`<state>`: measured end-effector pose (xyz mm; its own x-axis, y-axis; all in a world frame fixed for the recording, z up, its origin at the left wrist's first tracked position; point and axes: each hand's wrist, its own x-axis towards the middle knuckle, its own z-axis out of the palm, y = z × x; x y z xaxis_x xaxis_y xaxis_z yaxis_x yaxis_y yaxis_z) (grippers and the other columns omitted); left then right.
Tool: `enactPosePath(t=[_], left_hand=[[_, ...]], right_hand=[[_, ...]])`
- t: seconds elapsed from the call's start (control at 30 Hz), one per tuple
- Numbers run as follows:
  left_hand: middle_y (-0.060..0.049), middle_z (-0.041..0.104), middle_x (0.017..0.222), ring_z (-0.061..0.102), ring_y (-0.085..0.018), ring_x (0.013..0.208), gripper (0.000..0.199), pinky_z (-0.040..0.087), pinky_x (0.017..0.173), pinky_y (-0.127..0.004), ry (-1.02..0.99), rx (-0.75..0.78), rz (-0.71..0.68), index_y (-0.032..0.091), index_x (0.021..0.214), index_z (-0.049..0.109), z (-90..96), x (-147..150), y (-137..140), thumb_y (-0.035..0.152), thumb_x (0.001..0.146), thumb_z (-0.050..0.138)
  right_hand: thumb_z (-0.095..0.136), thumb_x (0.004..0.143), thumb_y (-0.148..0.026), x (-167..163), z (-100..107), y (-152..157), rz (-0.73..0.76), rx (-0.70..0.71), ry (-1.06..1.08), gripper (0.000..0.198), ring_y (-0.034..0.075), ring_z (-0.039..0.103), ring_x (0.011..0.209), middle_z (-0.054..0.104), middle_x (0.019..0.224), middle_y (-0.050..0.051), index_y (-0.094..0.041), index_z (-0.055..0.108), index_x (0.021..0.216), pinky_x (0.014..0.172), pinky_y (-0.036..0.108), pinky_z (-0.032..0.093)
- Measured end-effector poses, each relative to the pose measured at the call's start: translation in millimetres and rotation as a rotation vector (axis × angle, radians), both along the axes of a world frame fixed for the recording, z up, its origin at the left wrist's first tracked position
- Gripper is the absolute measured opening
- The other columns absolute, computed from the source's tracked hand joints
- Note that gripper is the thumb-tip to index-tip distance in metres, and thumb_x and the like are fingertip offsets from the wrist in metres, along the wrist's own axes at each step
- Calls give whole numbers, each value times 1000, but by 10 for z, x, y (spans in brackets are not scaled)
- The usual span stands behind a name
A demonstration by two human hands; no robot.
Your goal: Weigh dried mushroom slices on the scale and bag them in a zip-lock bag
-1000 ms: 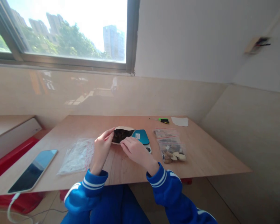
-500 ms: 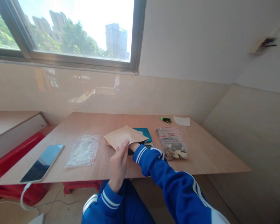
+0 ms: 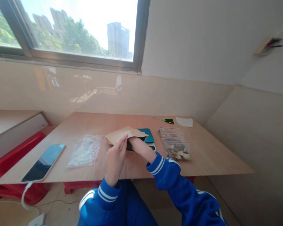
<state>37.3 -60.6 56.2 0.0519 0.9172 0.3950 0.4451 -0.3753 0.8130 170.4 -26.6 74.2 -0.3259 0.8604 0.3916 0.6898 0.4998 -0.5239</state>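
A brown kraft paper bag (image 3: 119, 134) lies on its side over the table, its mouth turned toward me and to the right. My left hand (image 3: 116, 153) pinches the near edge of the bag's mouth. Inside the opening are the fingers of my right hand (image 3: 141, 148), hidden by the paper, so I cannot tell whether they grip anything; its wrist and back show outside. Behind the bag, partly covered, is a small scale with a teal top (image 3: 149, 135) and a pale front panel. Clear zip bags (image 3: 176, 146) with brown and cream pieces lie to the right.
On the left of the wooden table (image 3: 217, 157) are clear plastic bags (image 3: 85, 152) and a phone (image 3: 43, 163) on a white cable. A screwdriver (image 3: 169, 121) and white paper (image 3: 184, 122) lie at the back. Red stools (image 3: 35, 142) stand beside and below the table.
My right hand has drawn partly back out of the paper bag, so its wrist and back now show. My left hand still pinches the bag's edge and has shifted slightly left.
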Motion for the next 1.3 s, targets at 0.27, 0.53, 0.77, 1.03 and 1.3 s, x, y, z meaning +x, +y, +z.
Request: enactPosePath(t=[0.27, 0.53, 0.77, 1.03, 1.3], left_hand=[[-1, 76, 101, 72, -25, 91, 31, 55, 79, -34, -30, -7, 7, 28, 113, 71, 170, -112, 190, 36, 90, 51], [-2, 75, 106, 69, -25, 101, 29, 53, 87, -36, -54, 19, 34, 28, 107, 73, 323, -166, 339, 37, 89, 53], [-1, 76, 105, 70, -25, 100, 29, 54, 84, -35, -59, 14, 89, 29, 107, 73, 268, -191, 354, 39, 88, 53], [-1, 76, 102, 69, -25, 101, 29, 54, 82, -34, -68, 1, 98, 28, 106, 74, 287, -217, 324, 38, 88, 53], [-1, 77, 101, 70, -25, 97, 31, 54, 80, -34, -77, -28, 117, 28, 107, 73, 288, -219, 296, 41, 88, 53]], right_hand=[[56, 81, -1, 247, 530, -430, 38, -24, -27, 29, 20, 64, 104, 69, 108, 6, -19, 67, 101, 95, 38, 50], [75, 73, -33, 831, 315, -357, -11, -105, 710, 38, 20, 67, 101, 70, 113, 3, -25, 63, 108, 90, 36, 55], [66, 77, -22, 1155, -296, 116, -377, -54, 453, 34, 22, 68, 99, 70, 111, 13, -15, 62, 110, 87, 38, 55], [63, 74, -5, 1040, -675, 471, -369, -75, 158, 34, 23, 63, 109, 69, 114, 15, -13, 68, 107, 100, 42, 44], [61, 79, -14, 1170, -766, 260, -368, -67, 79, 54, 28, 59, 118, 63, 128, 15, -17, 55, 133, 101, 49, 43]])
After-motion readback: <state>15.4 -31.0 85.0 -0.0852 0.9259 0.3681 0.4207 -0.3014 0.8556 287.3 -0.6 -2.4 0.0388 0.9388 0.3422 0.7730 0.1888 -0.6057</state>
